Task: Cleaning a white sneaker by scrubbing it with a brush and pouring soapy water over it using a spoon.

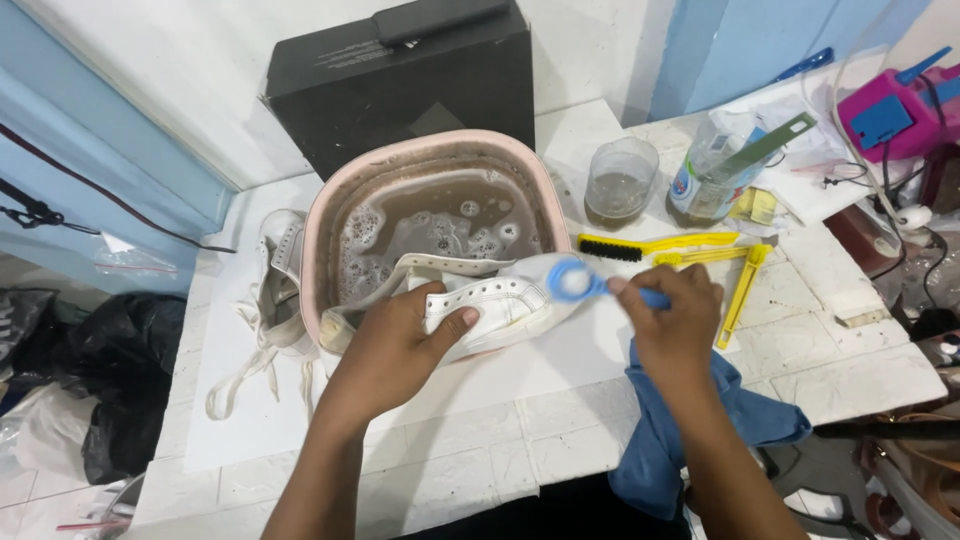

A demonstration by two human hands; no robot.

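at frame centre a white leather sneaker (490, 305) is steadied over the pink round plastic basin (320, 240) by the gripping left hand (395, 355), so the blue plastic brush (580, 283) clasped in the right hand (672, 315) meets its toe.

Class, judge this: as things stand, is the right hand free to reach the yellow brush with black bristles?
Probably not at once: the right hand grips a blue brush. The yellow brush lies uncovered just beyond it.

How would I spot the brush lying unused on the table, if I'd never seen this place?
Find the pink basin of murky, soapy water on the white table. Just to its right, past the white shoe, lies a yellow-handled brush with black bristles. The brush in the right hand is blue with a round head, and the yellow pieces beside it carry no bristles.
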